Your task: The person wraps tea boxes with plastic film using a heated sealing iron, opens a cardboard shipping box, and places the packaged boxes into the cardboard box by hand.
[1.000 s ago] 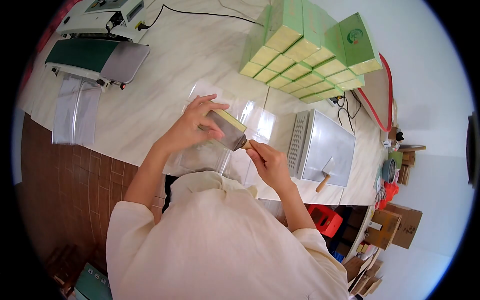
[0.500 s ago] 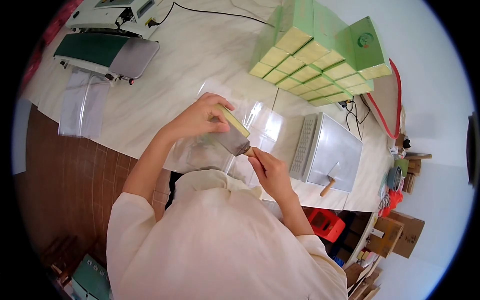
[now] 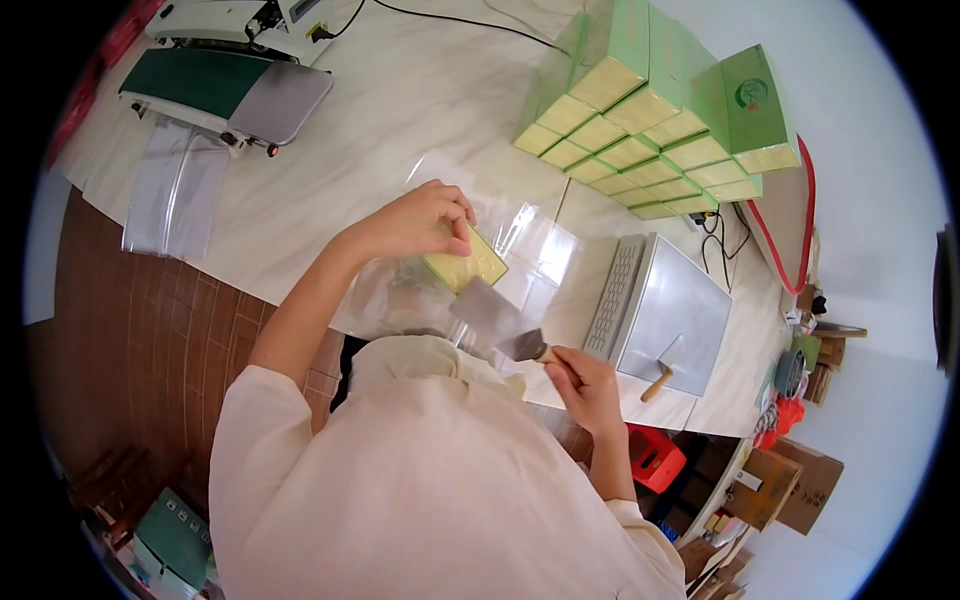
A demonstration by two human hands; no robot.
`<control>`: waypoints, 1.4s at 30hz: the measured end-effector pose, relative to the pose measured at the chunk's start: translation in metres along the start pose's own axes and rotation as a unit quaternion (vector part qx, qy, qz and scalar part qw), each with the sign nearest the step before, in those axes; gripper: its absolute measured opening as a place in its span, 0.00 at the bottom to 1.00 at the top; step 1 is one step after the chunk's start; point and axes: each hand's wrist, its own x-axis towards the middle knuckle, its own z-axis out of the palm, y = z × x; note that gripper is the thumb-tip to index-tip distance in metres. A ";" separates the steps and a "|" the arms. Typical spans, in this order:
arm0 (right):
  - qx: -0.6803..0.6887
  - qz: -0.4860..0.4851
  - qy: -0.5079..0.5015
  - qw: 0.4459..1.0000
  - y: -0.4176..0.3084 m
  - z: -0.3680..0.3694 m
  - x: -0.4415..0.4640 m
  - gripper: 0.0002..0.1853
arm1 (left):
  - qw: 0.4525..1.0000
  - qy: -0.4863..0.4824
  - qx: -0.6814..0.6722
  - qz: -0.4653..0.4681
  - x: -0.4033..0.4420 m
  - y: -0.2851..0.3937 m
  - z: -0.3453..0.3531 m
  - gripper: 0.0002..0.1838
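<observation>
1. Two grips are engaged: my left hand [image 3: 430, 220] grasps the box [image 3: 470, 264]; my right hand [image 3: 590, 388] is closed around the handle of the scraper [image 3: 490, 312].
2. Box location: beneath the left fingers, over the film [image 3: 545, 250].
3. Blade location: ahead of the right grip, at the box's near edge; I cannot confirm contact.
4. Plate [image 3: 692, 305]: right of the right grip, bearing a spare [image 3: 657, 385].
5. Caution: a steep blade corner could score the box.
6. Caution: uneven left finger pressure could let the box turn; a low blade could snag film.
</observation>
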 end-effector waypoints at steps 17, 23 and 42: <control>0.033 -0.107 0.027 0.993 -0.013 0.035 0.049 0.11 | 0.898 0.240 -0.356 0.095 -0.010 -0.035 0.032 0.37; -0.004 -0.091 0.081 0.993 -0.016 0.039 0.041 0.11 | 0.885 0.344 -0.296 0.106 -0.004 -0.058 0.062 0.45; -0.058 -0.049 0.098 0.992 0.007 0.020 -0.015 0.11 | 0.856 0.337 -0.386 0.069 0.012 -0.069 0.062 0.45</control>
